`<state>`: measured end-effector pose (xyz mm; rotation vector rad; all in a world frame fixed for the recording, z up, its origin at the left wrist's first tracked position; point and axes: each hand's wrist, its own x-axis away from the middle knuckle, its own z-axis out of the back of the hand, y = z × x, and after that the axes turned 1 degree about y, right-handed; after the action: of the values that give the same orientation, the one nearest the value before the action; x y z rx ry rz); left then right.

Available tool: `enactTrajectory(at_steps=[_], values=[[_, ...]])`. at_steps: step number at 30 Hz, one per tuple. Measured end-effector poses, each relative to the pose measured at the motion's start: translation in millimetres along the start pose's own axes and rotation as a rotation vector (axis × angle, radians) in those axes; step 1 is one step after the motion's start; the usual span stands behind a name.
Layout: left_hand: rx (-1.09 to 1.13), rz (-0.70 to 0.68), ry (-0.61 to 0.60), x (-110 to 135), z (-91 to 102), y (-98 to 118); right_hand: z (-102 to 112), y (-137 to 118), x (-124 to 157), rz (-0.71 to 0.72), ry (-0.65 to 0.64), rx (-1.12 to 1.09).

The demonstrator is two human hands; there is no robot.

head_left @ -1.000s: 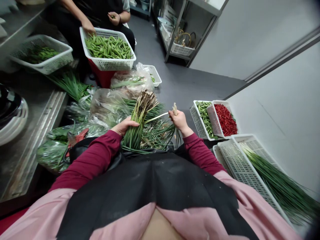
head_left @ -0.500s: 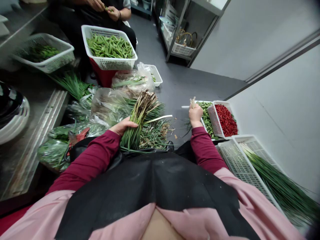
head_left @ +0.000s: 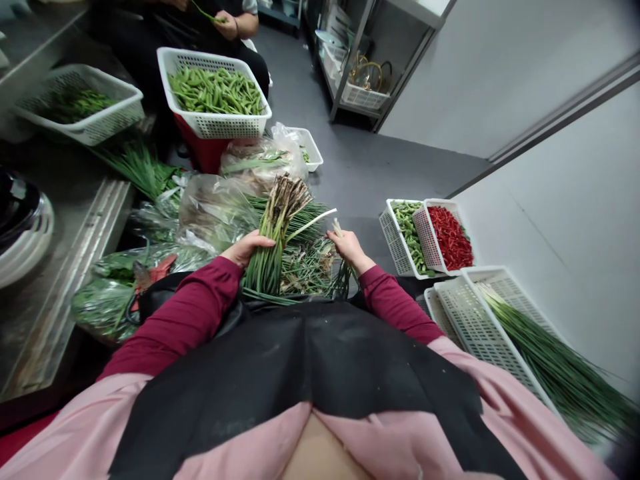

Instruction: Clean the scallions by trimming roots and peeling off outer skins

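Note:
My left hand [head_left: 250, 247] is wrapped round a thick bunch of green onions [head_left: 273, 233], its brown, dirty root ends pointing up and away from me. One onion with a clean white end [head_left: 317, 219] sticks out to the right of the bunch. My right hand [head_left: 349, 248] is closed on a few green onions [head_left: 338, 229], their white ends poking out at the top and green leaves hanging below the fist. Beneath and between both hands lies a heap of onion trimmings and loose leaves [head_left: 307, 267].
Clear plastic bags [head_left: 213, 210] of greens crowd the left. Beyond stands a white basket of green peppers [head_left: 215, 90], near another person's hand [head_left: 227, 27]. On my right are baskets of green pods [head_left: 407, 230], red chillies [head_left: 449, 237] and clean green onions [head_left: 540, 340].
My right hand has moved left from beside the green pod basket to close by the bunch, still holding its few onions. The left hand keeps its hold. The other person's hands have moved apart.

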<state>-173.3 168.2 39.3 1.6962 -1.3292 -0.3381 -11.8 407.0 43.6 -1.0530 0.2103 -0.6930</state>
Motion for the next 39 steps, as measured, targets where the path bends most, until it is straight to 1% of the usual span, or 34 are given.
enactTrajectory(at_steps=[2, 4, 7, 9, 10, 12, 15, 16, 17, 18, 19, 20, 21, 23, 25, 26, 28, 30, 32, 36, 39], values=[[0.008, -0.005, -0.023, -3, -0.9, -2, 3, -17, 4, -0.064, -0.038, -0.128], [0.025, 0.009, -0.060, -4, -2.8, -4, -1, -37, 10, -0.104, -0.107, -0.331], [0.048, 0.056, -0.128, -5, -7.1, -9, -15, -61, 19, -0.098, -0.197, -0.618], [0.063, 0.080, -0.178, -4, -10.3, -13, -25, -69, 21, -0.082, -0.199, -0.693], [0.072, 0.087, -0.202, -4, -11.6, -14, -27, -70, 19, -0.070, -0.162, -0.701], [0.094, 0.085, -0.241, -4, -13.5, -15, -25, -67, 12, -0.039, -0.003, -0.694], [0.131, 0.033, -0.278, -6, -14.1, -14, -3, -60, -2, 0.044, 0.307, -0.673], [0.144, 0.021, -0.285, -6, -14.0, -13, 6, -58, -5, 0.080, 0.374, -0.663], [0.155, 0.018, -0.288, -7, -13.7, -13, 12, -57, -5, 0.115, 0.405, -0.647], [0.162, 0.024, -0.288, -8, -13.5, -13, 16, -58, -3, 0.140, 0.394, -0.617], [0.167, 0.036, -0.286, -8, -13.4, -13, 16, -59, 1, 0.153, 0.338, -0.569], [0.169, 0.049, -0.284, -9, -13.4, -13, 11, -60, 8, 0.155, 0.244, -0.501], [0.168, 0.059, -0.281, -9, -13.5, -14, 2, -62, 15, 0.154, 0.127, -0.426], [0.159, 0.074, -0.267, -9, -14.0, -16, -22, -64, 29, 0.141, -0.102, -0.308], [0.144, 0.081, -0.242, -8, -14.5, -17, -45, -64, 38, 0.099, -0.218, -0.300], [0.140, 0.078, -0.231, -7, -14.7, -17, -53, -63, 40, 0.060, -0.235, -0.329], [0.141, 0.053, -0.215, -6, -14.8, -16, -60, -60, 42, -0.028, -0.236, -0.416], [0.153, 0.025, -0.210, -6, -14.7, -14, -57, -57, 41, -0.090, -0.231, -0.493], [0.165, 0.012, -0.211, -6, -14.5, -12, -50, -53, 40, -0.120, -0.216, -0.537], [0.161, 0.026, -0.197, -7, -14.7, -11, -47, -45, 40, -0.125, -0.157, -0.492], [0.153, 0.047, -0.188, -5, -15.6, -12, -49, -40, 38, -0.050, -0.115, -0.348]])
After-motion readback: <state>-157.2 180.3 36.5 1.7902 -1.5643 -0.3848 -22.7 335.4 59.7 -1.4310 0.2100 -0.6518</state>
